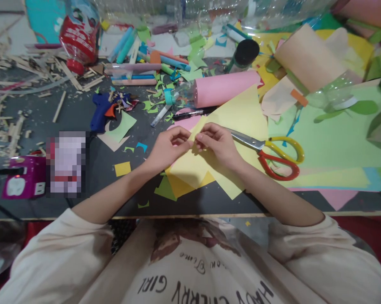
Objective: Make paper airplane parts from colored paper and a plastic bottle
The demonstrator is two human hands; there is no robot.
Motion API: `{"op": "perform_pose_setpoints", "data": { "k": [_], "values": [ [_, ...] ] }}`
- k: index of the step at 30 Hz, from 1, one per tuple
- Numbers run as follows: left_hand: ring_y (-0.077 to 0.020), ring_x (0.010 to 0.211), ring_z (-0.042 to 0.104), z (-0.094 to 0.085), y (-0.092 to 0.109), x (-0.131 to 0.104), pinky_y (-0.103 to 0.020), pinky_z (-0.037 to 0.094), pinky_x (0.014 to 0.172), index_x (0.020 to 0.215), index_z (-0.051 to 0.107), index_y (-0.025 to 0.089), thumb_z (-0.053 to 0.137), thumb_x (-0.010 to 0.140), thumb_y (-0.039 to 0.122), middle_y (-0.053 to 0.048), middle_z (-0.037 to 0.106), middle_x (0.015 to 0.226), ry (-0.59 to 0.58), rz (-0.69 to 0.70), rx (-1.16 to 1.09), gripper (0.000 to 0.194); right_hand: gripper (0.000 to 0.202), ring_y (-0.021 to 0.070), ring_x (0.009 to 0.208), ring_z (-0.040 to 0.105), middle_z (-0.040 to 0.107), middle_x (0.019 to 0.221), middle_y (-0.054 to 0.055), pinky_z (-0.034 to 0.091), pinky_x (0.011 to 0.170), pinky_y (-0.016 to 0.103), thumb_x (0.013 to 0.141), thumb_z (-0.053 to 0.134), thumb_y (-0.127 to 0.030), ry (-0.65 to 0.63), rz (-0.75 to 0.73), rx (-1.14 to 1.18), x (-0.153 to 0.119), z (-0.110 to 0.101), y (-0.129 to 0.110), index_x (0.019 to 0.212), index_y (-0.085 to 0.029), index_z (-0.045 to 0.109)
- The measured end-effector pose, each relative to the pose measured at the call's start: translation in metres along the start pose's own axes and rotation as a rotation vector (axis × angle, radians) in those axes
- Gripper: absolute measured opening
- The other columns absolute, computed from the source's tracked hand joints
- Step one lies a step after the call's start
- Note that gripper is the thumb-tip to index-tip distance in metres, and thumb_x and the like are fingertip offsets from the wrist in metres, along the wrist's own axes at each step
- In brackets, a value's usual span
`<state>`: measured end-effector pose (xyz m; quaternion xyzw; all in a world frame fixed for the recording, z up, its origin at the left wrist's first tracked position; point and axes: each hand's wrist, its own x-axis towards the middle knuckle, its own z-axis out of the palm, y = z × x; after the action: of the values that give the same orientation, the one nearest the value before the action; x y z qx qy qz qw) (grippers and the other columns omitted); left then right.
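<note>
Both hands meet over the middle of the table on a piece of pale yellow paper (199, 125). My left hand (171, 147) pinches it from the left, thumb and fingers close together. From the right, the fingertips of my right hand (218, 144) are closed on the same paper, which looks folded or narrow there. Beneath the hands lies a larger yellow sheet (241, 114). Scissors (269, 154) with one yellow and one red handle rest on it, partly behind my right forearm. A black pen (193, 113) lies just beyond the fingers.
A pink-wrapped bottle (225, 89) lies beyond the hands. To the left are a blue glue gun (100, 112), a purple box (24, 177) with a cable, and wood sticks (59, 106). Green paper sheets (336, 143) cover the right side. Markers (133, 69) and paper scraps lie at the back.
</note>
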<state>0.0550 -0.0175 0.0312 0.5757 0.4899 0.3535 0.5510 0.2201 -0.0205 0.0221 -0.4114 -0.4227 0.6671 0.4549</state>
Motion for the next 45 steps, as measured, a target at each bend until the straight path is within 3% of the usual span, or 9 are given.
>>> {"op": "perform_pose_setpoints", "data": {
  "k": [17,21,23,26,29,32,36,41,45],
  "values": [
    [-0.0099,0.064,0.055,0.004,0.000,-0.001,-0.024,0.048,0.064,0.073,0.053,0.019,0.070,0.071,0.034,0.003,0.058,0.072,-0.003,0.103,0.008,0.022,0.041,0.0050,0.046,0.047,0.055,0.054,-0.006,0.039,0.046,0.020,0.068,0.079,-0.051,-0.043,-0.034,-0.077,-0.002,0.000,0.001,0.067,-0.018,0.056],
    [-0.0130,0.073,0.061,-0.036,0.009,-0.001,-0.029,0.051,0.073,0.084,0.061,0.018,0.069,0.071,0.034,0.000,0.065,0.078,0.064,0.139,0.136,0.022,0.044,0.0047,0.043,0.045,0.054,0.052,-0.007,0.037,0.041,0.019,0.065,0.081,-0.053,0.007,-0.006,-0.043,-0.011,-0.001,-0.001,0.064,-0.019,0.054],
    [-0.0154,0.081,0.062,-0.070,0.015,0.000,-0.033,0.051,0.082,0.089,0.062,0.017,0.067,0.073,0.040,-0.003,0.068,0.087,0.276,0.161,0.392,0.028,0.044,0.0052,0.044,0.046,0.055,0.053,-0.006,0.036,0.040,0.019,0.065,0.081,-0.054,0.028,0.012,-0.043,-0.016,-0.003,-0.002,0.064,-0.019,0.054],
    [-0.0226,0.099,0.061,-0.113,0.022,-0.001,-0.048,0.043,0.100,0.098,0.061,0.015,0.056,0.081,0.043,-0.008,0.070,0.104,0.582,-0.018,0.957,0.033,0.040,0.0053,0.045,0.047,0.056,0.054,-0.005,0.036,0.040,0.018,0.067,0.080,-0.049,0.044,0.038,-0.055,-0.022,-0.009,-0.004,0.065,-0.019,0.055],
    [-0.0374,0.119,0.054,-0.129,0.023,-0.004,-0.063,0.032,0.104,0.095,0.059,0.013,0.051,0.082,0.047,-0.016,0.067,0.116,0.578,-0.310,1.327,0.038,0.037,0.0050,0.044,0.047,0.057,0.054,-0.005,0.034,0.038,0.017,0.068,0.081,-0.045,0.056,0.062,-0.042,-0.024,-0.012,-0.006,0.065,-0.019,0.055],
    [-0.0432,0.117,0.056,-0.126,0.021,0.000,-0.063,0.036,0.100,0.100,0.057,0.011,0.054,0.078,0.048,-0.023,0.066,0.119,0.522,-0.468,1.317,0.044,0.037,0.0049,0.044,0.048,0.058,0.054,-0.004,0.033,0.036,0.016,0.066,0.082,-0.044,0.044,0.092,-0.021,-0.023,-0.012,-0.008,0.064,-0.018,0.055],
    [-0.0452,0.122,0.055,-0.122,0.020,0.010,-0.059,0.041,0.101,0.115,0.051,0.005,0.060,0.077,0.036,-0.028,0.061,0.125,0.512,-0.605,1.208,0.050,0.037,0.0052,0.044,0.049,0.058,0.052,-0.004,0.033,0.036,0.016,0.066,0.083,-0.042,0.013,0.143,-0.005,-0.023,-0.009,-0.010,0.063,-0.018,0.055],
    [-0.0392,0.125,0.055,-0.126,0.012,0.018,-0.054,0.042,0.104,0.121,0.048,0.005,0.063,0.081,0.035,-0.025,0.059,0.131,0.552,-0.517,1.125,0.053,0.034,0.0037,0.041,0.047,0.059,0.051,-0.004,0.033,0.035,0.015,0.063,0.084,-0.037,0.027,0.179,0.049,-0.022,-0.006,-0.008,0.062,-0.017,0.056],
    [-0.0381,0.121,0.058,-0.126,0.012,0.017,-0.053,0.044,0.101,0.123,0.046,0.004,0.065,0.078,0.024,-0.023,0.062,0.126,0.644,-0.517,1.112,0.052,0.035,0.0028,0.039,0.045,0.059,0.051,-0.005,0.030,0.034,0.015,0.061,0.084,-0.035,0.038,0.185,0.095,-0.020,-0.007,-0.004,0.062,-0.018,0.055]
  ]
}}
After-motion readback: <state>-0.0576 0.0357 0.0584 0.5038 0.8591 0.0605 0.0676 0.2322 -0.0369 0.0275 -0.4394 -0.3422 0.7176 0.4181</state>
